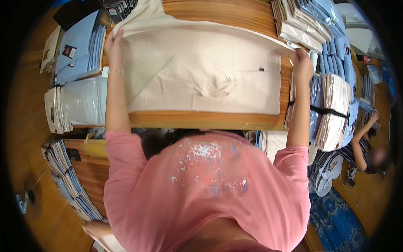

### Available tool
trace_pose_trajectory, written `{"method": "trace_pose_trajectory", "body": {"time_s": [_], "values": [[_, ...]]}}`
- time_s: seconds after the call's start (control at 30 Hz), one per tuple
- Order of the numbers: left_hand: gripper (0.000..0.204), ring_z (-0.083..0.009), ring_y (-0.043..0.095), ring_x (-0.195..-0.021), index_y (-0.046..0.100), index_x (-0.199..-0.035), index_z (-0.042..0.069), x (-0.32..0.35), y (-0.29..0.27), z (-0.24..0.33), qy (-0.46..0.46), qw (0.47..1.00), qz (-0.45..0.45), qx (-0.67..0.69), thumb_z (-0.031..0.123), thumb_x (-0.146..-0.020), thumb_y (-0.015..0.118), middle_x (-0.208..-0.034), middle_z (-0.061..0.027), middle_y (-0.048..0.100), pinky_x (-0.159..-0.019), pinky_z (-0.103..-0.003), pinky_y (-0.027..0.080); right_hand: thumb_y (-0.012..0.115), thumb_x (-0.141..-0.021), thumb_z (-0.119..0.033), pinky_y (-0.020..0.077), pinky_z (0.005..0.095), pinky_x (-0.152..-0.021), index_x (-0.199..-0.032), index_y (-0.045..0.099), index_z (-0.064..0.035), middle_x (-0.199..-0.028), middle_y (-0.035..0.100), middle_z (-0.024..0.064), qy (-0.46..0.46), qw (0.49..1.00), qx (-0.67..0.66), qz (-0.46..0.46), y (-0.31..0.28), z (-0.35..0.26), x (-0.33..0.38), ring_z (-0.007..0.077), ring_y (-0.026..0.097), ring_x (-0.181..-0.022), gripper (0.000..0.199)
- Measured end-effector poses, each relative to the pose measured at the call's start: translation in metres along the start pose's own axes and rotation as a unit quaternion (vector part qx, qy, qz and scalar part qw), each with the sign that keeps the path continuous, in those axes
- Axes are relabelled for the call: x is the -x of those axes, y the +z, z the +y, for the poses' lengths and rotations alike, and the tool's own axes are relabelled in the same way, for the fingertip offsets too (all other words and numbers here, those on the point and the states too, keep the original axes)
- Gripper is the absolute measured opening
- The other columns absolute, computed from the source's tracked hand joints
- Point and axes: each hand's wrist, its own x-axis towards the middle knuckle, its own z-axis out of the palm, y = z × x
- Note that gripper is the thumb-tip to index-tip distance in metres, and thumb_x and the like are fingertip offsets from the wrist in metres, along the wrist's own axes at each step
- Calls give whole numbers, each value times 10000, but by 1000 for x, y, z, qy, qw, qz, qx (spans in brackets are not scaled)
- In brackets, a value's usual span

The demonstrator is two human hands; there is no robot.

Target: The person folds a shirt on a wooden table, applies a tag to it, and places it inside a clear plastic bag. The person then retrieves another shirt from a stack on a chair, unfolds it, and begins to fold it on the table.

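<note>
A cream garment [168, 80] lies spread across the wooden table [201, 119] in front of me. Its far edge is lifted, and the cloth hangs slightly raised between my hands. My left hand [114, 46] pinches that edge at the garment's left side, near a part of it that runs up and away over the table. At the right, my right hand [302, 65] is closed on the other end of the same edge. A small dark label [261, 69] shows on the cloth near its right side. Creases bunch around the middle.
Folded light blue garments [82, 50] and a bagged pile [84, 103] stand on the left. At the right are cream stacks [296, 21] and a strapped bundle [333, 111]. A co-worker [361, 147] is at far right. Another stack [75, 180] lies lower left.
</note>
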Motion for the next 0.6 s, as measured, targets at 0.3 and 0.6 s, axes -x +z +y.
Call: {"method": "trace_pose_trajectory", "body": {"time_s": [0.3, 0.6], "values": [[392, -287, 459, -1028, 572, -1113, 33, 201, 24, 20, 256, 907, -86, -324, 225, -785, 668, -1111, -124, 547, -955, -427, 289, 544, -781, 3, 482, 386, -740, -890, 664, -7, -936, 618, 173, -1, 990, -105, -92, -13, 21, 134, 356, 606, -838, 162], [193, -223, 475, -992, 623, -919, 95, 206, 39, 21, 156, 775, -363, -493, 187, -752, 652, -962, -59, 597, -880, -399, 307, 544, -756, 28, 477, 391, -813, -905, 663, 18, -1056, 597, 193, -36, 978, -122, -163, -25, 41, 162, 350, 597, -940, 191]]}}
